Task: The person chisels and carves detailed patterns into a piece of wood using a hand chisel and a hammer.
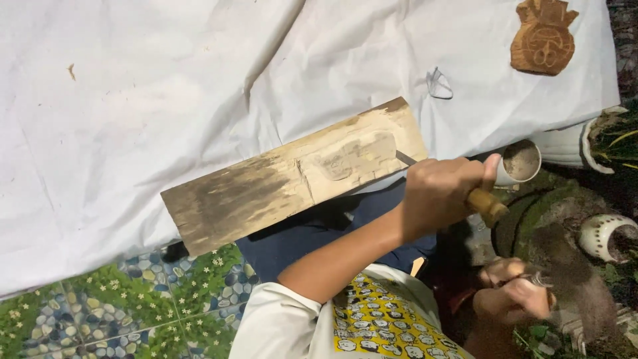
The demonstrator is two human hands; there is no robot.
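A weathered wooden plank [266, 183] lies slanted on a white cloth [133, 100], with a shallow shape cut into its pale right end. My left hand [438, 193] is closed round a chisel with a wooden handle [487, 205]; its thin blade [405, 158] touches the plank's right end by the cut shape. My right hand [515, 296] is low at the right, gripping a brown, motion-blurred mallet [571, 279] that stays clear of the chisel handle.
A carved wooden figure [545, 36] rests on the cloth's top right corner, and a small clear loop [438, 83] lies below it. A white tube end [522, 163] and white plant pots [601, 233] stand at the right. Patterned floor tiles [100, 319] show at bottom left.
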